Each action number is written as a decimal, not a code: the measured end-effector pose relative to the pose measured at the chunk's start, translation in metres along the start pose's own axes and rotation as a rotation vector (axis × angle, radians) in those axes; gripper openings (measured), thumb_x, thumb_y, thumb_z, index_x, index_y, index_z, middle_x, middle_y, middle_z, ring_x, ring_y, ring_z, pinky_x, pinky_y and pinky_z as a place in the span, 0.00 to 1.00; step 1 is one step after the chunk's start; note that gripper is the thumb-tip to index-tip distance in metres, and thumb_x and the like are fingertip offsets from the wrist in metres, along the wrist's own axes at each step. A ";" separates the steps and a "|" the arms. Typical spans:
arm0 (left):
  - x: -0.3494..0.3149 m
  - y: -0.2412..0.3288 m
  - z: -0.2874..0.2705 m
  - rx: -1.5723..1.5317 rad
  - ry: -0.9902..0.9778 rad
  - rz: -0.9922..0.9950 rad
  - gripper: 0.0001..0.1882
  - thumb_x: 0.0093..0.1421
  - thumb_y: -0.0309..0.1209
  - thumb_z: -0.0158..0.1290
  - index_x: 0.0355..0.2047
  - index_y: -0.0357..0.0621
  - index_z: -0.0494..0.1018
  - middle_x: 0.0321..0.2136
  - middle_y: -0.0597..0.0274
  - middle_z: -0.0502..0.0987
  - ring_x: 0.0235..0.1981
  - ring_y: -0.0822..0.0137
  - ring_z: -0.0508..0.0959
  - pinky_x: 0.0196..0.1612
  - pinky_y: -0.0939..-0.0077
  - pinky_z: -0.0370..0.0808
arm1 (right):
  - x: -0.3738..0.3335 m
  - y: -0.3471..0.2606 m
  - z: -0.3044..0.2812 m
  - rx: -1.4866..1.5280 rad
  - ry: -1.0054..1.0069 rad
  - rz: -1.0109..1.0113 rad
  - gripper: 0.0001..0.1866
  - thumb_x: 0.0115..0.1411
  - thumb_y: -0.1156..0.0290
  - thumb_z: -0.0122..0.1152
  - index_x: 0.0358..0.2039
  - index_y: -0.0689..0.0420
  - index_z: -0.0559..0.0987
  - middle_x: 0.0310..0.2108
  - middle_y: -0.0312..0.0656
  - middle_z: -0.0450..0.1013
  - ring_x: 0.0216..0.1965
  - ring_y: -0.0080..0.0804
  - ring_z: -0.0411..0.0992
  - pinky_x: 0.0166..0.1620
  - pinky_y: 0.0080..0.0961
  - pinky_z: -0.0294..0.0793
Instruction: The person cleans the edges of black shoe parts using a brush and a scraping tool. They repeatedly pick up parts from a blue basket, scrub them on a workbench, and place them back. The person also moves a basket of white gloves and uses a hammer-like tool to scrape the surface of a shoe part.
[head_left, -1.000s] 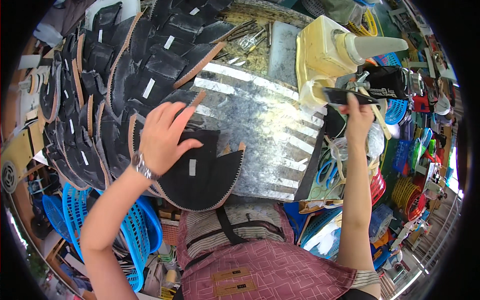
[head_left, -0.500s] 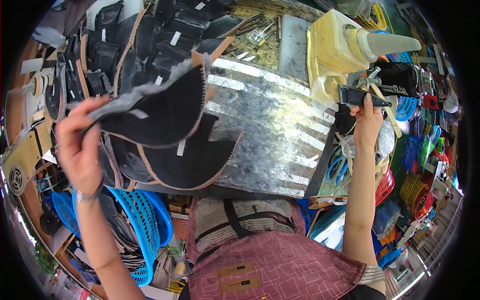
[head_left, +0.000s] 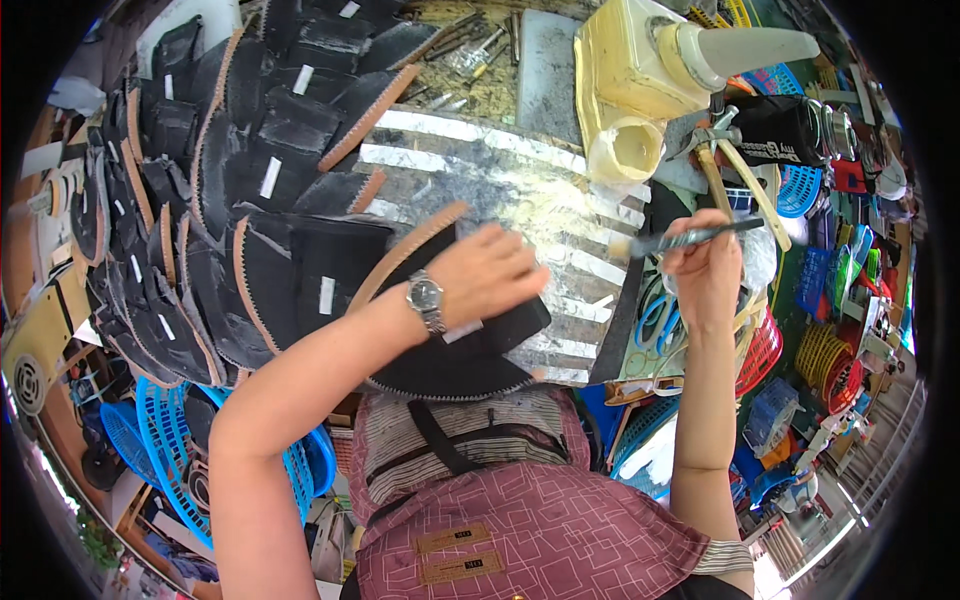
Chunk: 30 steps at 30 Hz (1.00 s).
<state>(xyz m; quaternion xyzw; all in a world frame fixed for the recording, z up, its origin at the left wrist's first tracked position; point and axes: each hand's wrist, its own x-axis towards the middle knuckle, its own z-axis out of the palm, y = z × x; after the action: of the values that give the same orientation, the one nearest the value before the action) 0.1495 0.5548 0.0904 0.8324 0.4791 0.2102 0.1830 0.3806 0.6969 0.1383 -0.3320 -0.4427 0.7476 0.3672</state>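
Observation:
My left hand (head_left: 490, 275) is over a black shoe-upper piece (head_left: 480, 374) with a tan zigzag-cut edge at the near side of the work board. Its thumb and fingers are apart, bent over the piece. My right hand (head_left: 703, 268) grips a dark flat brush (head_left: 692, 238) at the board's right, its bristle end pointing left and blurred. Beyond it stands a cream glue container (head_left: 628, 85) with a round open mouth (head_left: 636, 150). Many similar black pieces (head_left: 300, 125) overlap in rows across the left of the board, several bearing small white tabs.
The board (head_left: 500, 190) has white stripes and dried glue. A hammer (head_left: 712, 150) lies right of the glue container; blue-handled scissors (head_left: 657, 318) are nearer. A blue basket (head_left: 165, 450) stands below the left edge, a red basket (head_left: 762, 352) at right.
My left hand has moved right, from lifting a grey-fringed black piece over the stack to the board's near middle. The brush has come nearer me, away from the glue container's mouth.

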 end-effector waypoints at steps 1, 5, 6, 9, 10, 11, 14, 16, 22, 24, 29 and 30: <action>-0.002 -0.005 0.006 0.120 0.129 0.022 0.19 0.44 0.27 0.51 0.39 0.42 0.68 0.35 0.60 0.71 0.38 0.60 0.71 0.40 0.69 0.69 | -0.009 -0.001 0.001 -0.155 -0.023 0.044 0.06 0.55 0.73 0.52 0.32 0.60 0.71 0.30 0.44 0.71 0.26 0.27 0.70 0.27 0.20 0.73; -0.044 0.036 0.019 -0.008 0.021 0.017 0.26 0.42 0.34 0.57 0.44 0.43 0.68 0.46 0.56 0.67 0.48 0.54 0.67 0.51 0.55 0.63 | -0.027 0.036 0.028 -0.535 -0.239 -0.096 0.10 0.42 0.76 0.62 0.26 0.58 0.71 0.28 0.40 0.71 0.28 0.31 0.70 0.34 0.27 0.71; -0.052 0.040 0.026 -0.027 -0.097 -0.084 0.31 0.40 0.38 0.61 0.47 0.45 0.67 0.49 0.56 0.66 0.52 0.53 0.64 0.54 0.52 0.60 | -0.017 0.048 0.037 -0.710 -0.371 -0.159 0.10 0.41 0.75 0.61 0.26 0.58 0.71 0.27 0.40 0.71 0.28 0.33 0.70 0.34 0.27 0.70; -0.057 0.038 0.034 -0.001 -0.111 -0.104 0.34 0.39 0.38 0.62 0.48 0.46 0.65 0.51 0.56 0.64 0.53 0.52 0.62 0.55 0.51 0.59 | 0.009 0.065 0.039 -0.973 -0.413 -0.282 0.10 0.40 0.74 0.60 0.24 0.58 0.70 0.26 0.42 0.71 0.29 0.37 0.69 0.35 0.27 0.69; -0.056 0.039 0.033 -0.007 -0.119 -0.114 0.34 0.40 0.38 0.61 0.49 0.46 0.65 0.51 0.57 0.64 0.53 0.52 0.62 0.55 0.51 0.59 | 0.016 0.064 0.042 -0.908 -0.414 -0.320 0.10 0.40 0.74 0.60 0.24 0.59 0.70 0.25 0.42 0.70 0.29 0.37 0.69 0.35 0.27 0.69; -0.057 0.040 0.035 -0.011 -0.118 -0.113 0.34 0.40 0.38 0.61 0.49 0.46 0.65 0.50 0.57 0.64 0.53 0.52 0.62 0.55 0.51 0.59 | 0.020 0.064 0.046 -0.843 -0.415 -0.356 0.10 0.40 0.74 0.60 0.24 0.59 0.70 0.25 0.42 0.70 0.29 0.38 0.69 0.35 0.27 0.69; -0.058 0.038 0.037 -0.015 -0.112 -0.112 0.34 0.41 0.38 0.61 0.50 0.46 0.65 0.50 0.57 0.64 0.54 0.53 0.62 0.55 0.51 0.59 | 0.026 0.067 0.053 -1.010 -0.468 -0.333 0.10 0.40 0.74 0.60 0.24 0.58 0.70 0.23 0.42 0.69 0.25 0.37 0.68 0.30 0.27 0.69; -0.058 0.038 0.035 -0.011 -0.113 -0.111 0.33 0.41 0.38 0.61 0.50 0.46 0.65 0.51 0.57 0.64 0.54 0.53 0.62 0.55 0.51 0.58 | 0.027 0.068 0.057 -0.967 -0.350 -0.361 0.09 0.40 0.74 0.61 0.21 0.58 0.69 0.21 0.41 0.68 0.22 0.35 0.67 0.26 0.25 0.68; -0.062 0.036 0.039 -0.037 -0.073 -0.106 0.33 0.41 0.37 0.61 0.48 0.45 0.65 0.50 0.56 0.64 0.54 0.54 0.62 0.57 0.52 0.56 | -0.078 0.087 0.012 -0.975 -0.265 -0.181 0.10 0.38 0.74 0.63 0.17 0.58 0.68 0.16 0.39 0.67 0.19 0.31 0.67 0.26 0.23 0.68; -0.061 0.035 0.039 -0.033 -0.067 -0.106 0.31 0.40 0.37 0.61 0.46 0.43 0.66 0.49 0.55 0.65 0.54 0.54 0.62 0.57 0.53 0.56 | -0.091 0.082 0.008 -0.845 -0.143 0.054 0.10 0.39 0.75 0.62 0.18 0.59 0.68 0.18 0.39 0.68 0.20 0.26 0.67 0.27 0.21 0.68; -0.065 0.034 0.039 -0.073 0.049 -0.106 0.26 0.38 0.38 0.61 0.36 0.39 0.66 0.40 0.52 0.66 0.49 0.51 0.65 0.54 0.52 0.61 | -0.047 0.094 0.067 -0.869 -0.200 -0.293 0.11 0.40 0.79 0.64 0.21 0.58 0.69 0.22 0.39 0.69 0.24 0.30 0.68 0.29 0.22 0.68; -0.067 0.033 0.037 -0.087 0.069 -0.109 0.26 0.36 0.37 0.62 0.34 0.39 0.66 0.37 0.51 0.66 0.48 0.50 0.66 0.53 0.52 0.63 | -0.060 0.096 0.061 -0.929 -0.186 -0.299 0.11 0.39 0.79 0.64 0.21 0.57 0.69 0.22 0.39 0.69 0.24 0.31 0.68 0.29 0.23 0.68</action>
<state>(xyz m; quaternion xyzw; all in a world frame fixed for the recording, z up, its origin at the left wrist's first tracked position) 0.1623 0.4770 0.0644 0.7887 0.5198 0.2491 0.2138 0.3365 0.5885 0.0854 -0.3255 -0.8028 0.4368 0.2425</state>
